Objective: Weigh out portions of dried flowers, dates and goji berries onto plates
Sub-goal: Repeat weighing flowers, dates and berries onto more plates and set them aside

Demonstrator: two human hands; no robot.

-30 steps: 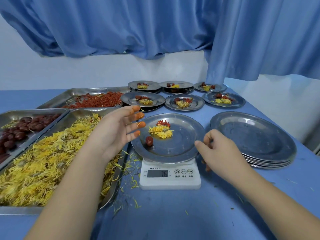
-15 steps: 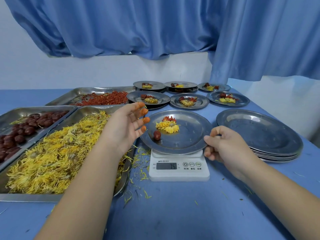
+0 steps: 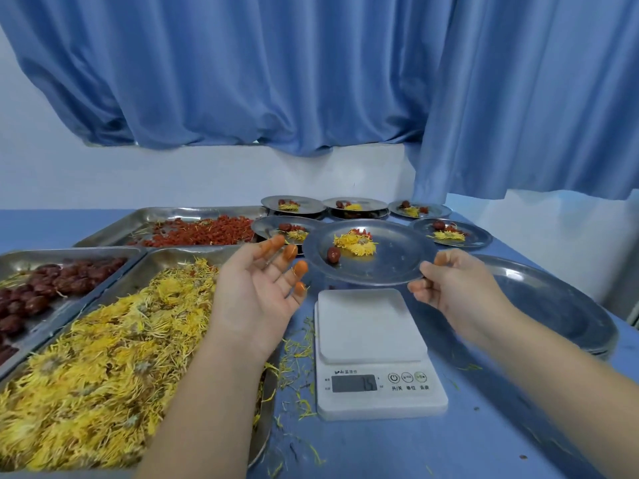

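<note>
My right hand pinches the near right rim of a steel plate, held in the air beyond the white scale. On the plate lie yellow dried flowers, a date and a few goji berries. My left hand hovers palm up, fingers spread and empty, left of the plate and above the flower tray. The scale's top is bare. Trays of dates and goji berries sit to the left.
Several filled plates stand at the back of the blue table. A stack of empty plates lies right of the scale. Loose petals are scattered between the flower tray and the scale. Blue curtains hang behind.
My right hand took hold of the plate's rim and lifted it off the scale, away from me. The scale's top is now uncovered. My left hand stayed open beside it.
</note>
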